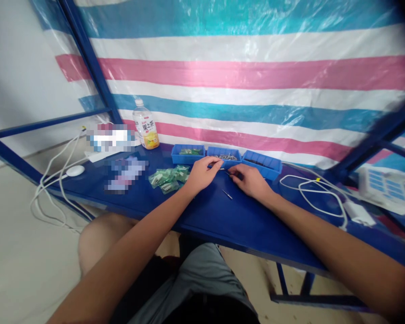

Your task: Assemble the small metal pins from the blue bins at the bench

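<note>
My left hand (202, 174) is closed in a pinch, with a thin, shiny metal piece (222, 169) at its fingertips. Just to the right, my right hand (248, 181) has its fingers curled together near the end of that piece; what they hold is too small to make out. A slim metal pin-like piece (227, 194) lies on the blue table below both hands. Behind my fingers is a blue bin (219, 150) with loose metal parts. Several small green-and-clear packets (168, 178) are heaped left of my left hand.
Two more blue bins flank the middle one: a left bin (189, 158) with green packets and a right bin (270, 173) with dark thin parts. A drink bottle (145, 126) stands at back left. White cables (310, 198) and an adapter (359, 213) lie right.
</note>
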{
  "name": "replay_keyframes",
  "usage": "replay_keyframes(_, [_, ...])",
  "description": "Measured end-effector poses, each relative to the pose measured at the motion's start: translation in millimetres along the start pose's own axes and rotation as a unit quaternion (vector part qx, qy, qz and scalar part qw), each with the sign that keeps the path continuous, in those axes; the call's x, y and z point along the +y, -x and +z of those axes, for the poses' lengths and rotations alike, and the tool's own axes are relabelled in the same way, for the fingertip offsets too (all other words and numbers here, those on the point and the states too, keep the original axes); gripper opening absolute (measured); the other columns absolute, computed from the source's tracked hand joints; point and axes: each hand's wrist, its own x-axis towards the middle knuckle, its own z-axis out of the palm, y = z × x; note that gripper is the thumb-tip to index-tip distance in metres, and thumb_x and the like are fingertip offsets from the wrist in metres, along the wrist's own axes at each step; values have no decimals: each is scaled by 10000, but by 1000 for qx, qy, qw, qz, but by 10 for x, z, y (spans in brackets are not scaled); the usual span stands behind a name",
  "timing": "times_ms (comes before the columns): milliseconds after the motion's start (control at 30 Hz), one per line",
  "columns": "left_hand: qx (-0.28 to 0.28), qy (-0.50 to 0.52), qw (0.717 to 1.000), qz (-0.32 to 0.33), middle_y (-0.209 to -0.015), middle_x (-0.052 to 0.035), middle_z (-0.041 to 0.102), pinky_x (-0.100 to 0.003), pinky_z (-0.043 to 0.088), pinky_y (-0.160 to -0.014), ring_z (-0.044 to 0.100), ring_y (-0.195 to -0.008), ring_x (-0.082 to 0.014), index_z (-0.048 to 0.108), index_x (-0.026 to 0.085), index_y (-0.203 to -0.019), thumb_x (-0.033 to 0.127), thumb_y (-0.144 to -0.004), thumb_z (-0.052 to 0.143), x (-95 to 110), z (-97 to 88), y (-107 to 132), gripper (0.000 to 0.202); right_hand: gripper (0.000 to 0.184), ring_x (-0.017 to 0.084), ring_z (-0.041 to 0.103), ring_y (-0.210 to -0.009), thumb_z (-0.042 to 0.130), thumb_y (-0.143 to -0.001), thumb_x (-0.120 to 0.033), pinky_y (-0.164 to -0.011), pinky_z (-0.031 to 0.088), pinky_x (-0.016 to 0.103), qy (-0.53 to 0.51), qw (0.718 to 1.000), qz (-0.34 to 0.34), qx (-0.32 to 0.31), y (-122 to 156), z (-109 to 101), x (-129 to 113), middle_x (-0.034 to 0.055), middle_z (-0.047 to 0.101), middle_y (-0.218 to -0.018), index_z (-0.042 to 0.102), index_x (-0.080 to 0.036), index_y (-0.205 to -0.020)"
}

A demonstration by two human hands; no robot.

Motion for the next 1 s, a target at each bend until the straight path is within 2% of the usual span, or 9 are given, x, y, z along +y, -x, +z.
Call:
replay_keyframes(167, [-48,24,999,-4,-1059,-82,832,-360,613,-883,779,-979,-231,774,195,-1194,313,-1015,627,-60,11,6,260,246,241,692,-820,637,-995,-303,-772,597,420,-76,993,26,91,-31,-34,-132,81,740,-1007,732,-242,-1214])
replay_keyframes(300, [-102,66,993,-5,-1040,-98,837,-378,627,-923,792,-896,-203,725,165,-1330,227,-1012,590,-104,44,19,352,271,245,720,-919,684,-993,-362,-856,628,430,-169,976,25,132,-19,-28,-237,91,717,-1071,705,-247,-1238])
replay_keyframes(400, [-118,86,989,-1,-1130,-104,830,-387,632,-969,798,-975,-203,741,172,-1331,181,-997,584,-122,64,18,369,249,253,733,-976,699,-988,-364,-897,640,443,-192,973,17,130,2,-27,-292,98,717,-1120,704,-249,-1209])
replay_keyframes(533, [-118,110,987,-15,-1179,-106,822,-392,650,-939,797,-1039,-229,789,175,-1253,176,-970,619,-136,68,-3,330,188,247,742,-963,686,-992,-352,-897,653,451,-196,974,9,116,15,-38,-322,98,726,-1163,717,-257,-1151])
replay_keyframes(733, [-110,168,978,-52,-1213,-121,812,-387,648,-933,786,-1045,-232,795,160,-1244,157,-948,653,-87,50,-35,329,155,249,742,-1023,692,-986,-323,-926,651,448,-215,969,-6,124,12,-30,-304,89,737,-1154,730,-255,-1119])
replay_keyframes(833, [-108,192,973,-65,-1208,-132,812,-398,640,-954,783,-1044,-238,791,140,-1246,199,-948,690,-76,43,-42,320,161,248,746,-1031,702,-981,-318,-925,651,446,-220,968,-7,121,14,-13,-291,84,748,-1165,738,-256,-1125])
replay_keyframes(1000, [-82,210,973,-51,-1199,-140,813,-457,574,-1094,773,-1102,-268,800,141,-1201,320,-891,818,-116,26,-40,359,208,245,753,-1032,730,-965,-338,-883,659,423,-249,963,2,107,12,-4,-300,80,768,-1182,757,-258,-1155])
